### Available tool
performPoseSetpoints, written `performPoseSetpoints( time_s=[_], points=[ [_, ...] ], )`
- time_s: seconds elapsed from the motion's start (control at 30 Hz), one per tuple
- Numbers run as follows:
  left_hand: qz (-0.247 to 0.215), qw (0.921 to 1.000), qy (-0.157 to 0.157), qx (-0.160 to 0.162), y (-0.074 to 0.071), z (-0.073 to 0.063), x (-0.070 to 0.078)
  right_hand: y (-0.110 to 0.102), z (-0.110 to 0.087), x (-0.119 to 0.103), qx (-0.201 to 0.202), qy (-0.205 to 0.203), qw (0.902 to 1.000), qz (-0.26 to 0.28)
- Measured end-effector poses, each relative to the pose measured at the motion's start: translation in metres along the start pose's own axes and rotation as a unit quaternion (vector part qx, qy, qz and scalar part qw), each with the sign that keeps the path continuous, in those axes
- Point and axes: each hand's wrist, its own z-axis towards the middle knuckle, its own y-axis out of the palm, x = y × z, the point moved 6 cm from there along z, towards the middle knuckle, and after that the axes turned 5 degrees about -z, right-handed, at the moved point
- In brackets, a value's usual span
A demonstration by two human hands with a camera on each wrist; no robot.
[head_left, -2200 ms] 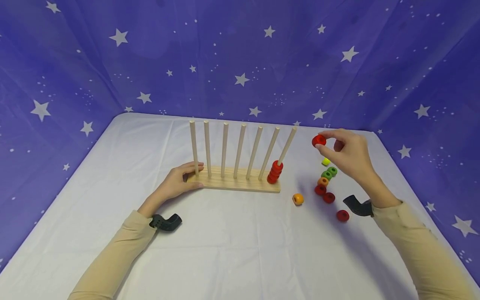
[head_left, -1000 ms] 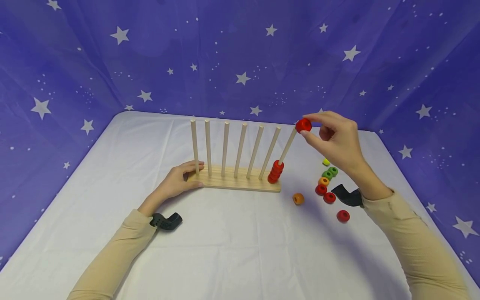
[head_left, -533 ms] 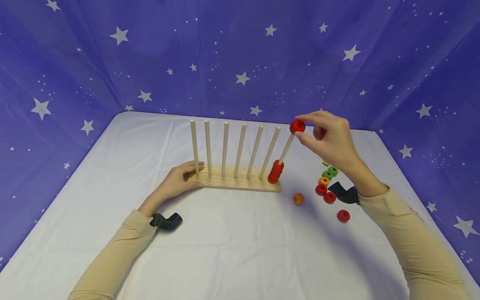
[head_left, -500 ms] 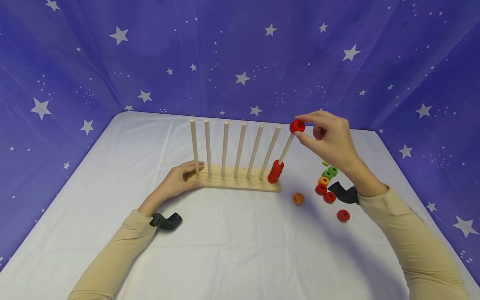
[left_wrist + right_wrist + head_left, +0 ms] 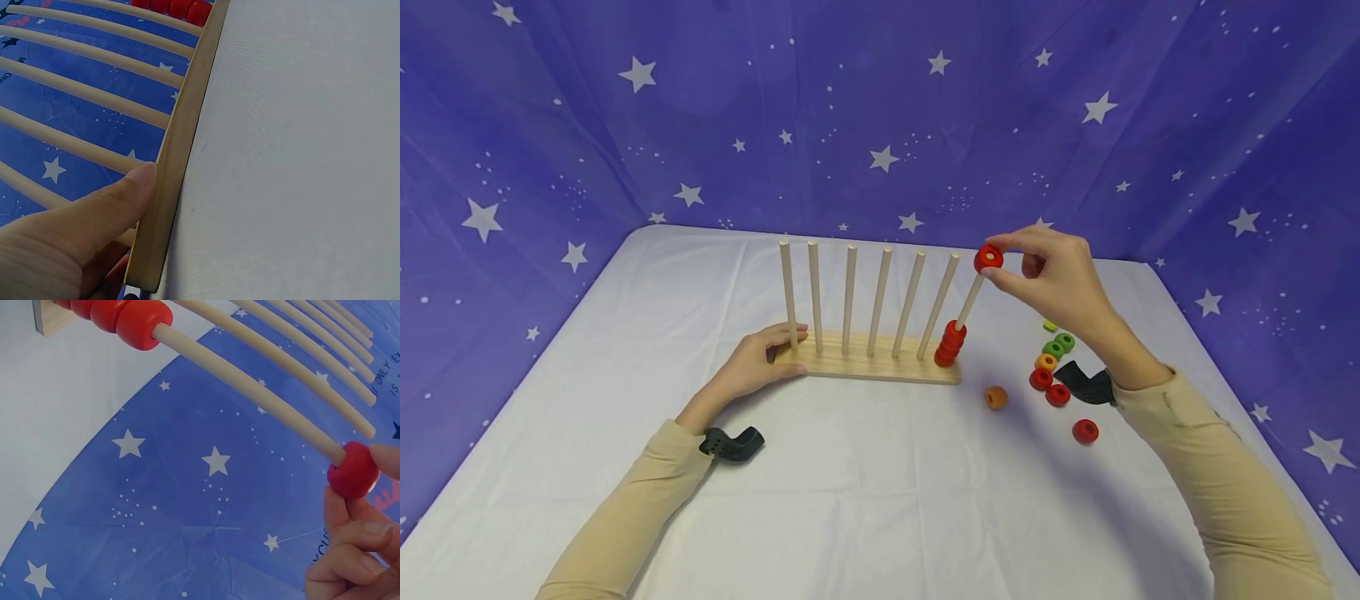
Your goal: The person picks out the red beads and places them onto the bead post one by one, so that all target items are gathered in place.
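My left hand grips the left end of a wooden base that carries a row of several upright pegs. In the left wrist view, the thumb presses along the base's top face. A round red bead is pinched between the thumb and forefinger of my right hand. It sits around the tip of the rightmost peg, whose pale end shows in the bead's hole. In the right wrist view the peg enters this bead from below. Several red beads are stacked at that peg's foot.
Loose beads lie right of the base on the white cloth: an orange bead nearest it, then several red, orange, green and yellow ones. One red bead lies closest to the front. A starry purple curtain hangs behind the table.
My right hand has carried the red bead leftward, up to the rightmost peg's tip, then slightly down, so the peg now shows through its hole. My left hand keeps its grip on the base.
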Motion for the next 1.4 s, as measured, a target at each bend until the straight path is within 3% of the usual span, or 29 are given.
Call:
performPoseSetpoints(
  time_s=[0.33,0.53,1.4],
  points=[
    [0.0,1.0,-0.004,-0.002,0.0,-0.001,0.0,0.003,0.002,0.0,-0.023,-0.008,0.9995,-0.02],
    [0.004,0.9999,-0.008,-0.008,-0.001,0.001,0.001,0.015,0.002,0.003,-0.067,-0.007,0.9967,-0.045],
    [0.003,0.9999,-0.004,-0.009,-0.001,0.0,0.0,0.074,-0.019,0.03,-0.136,0.021,0.9905,-0.002]
  ],
)
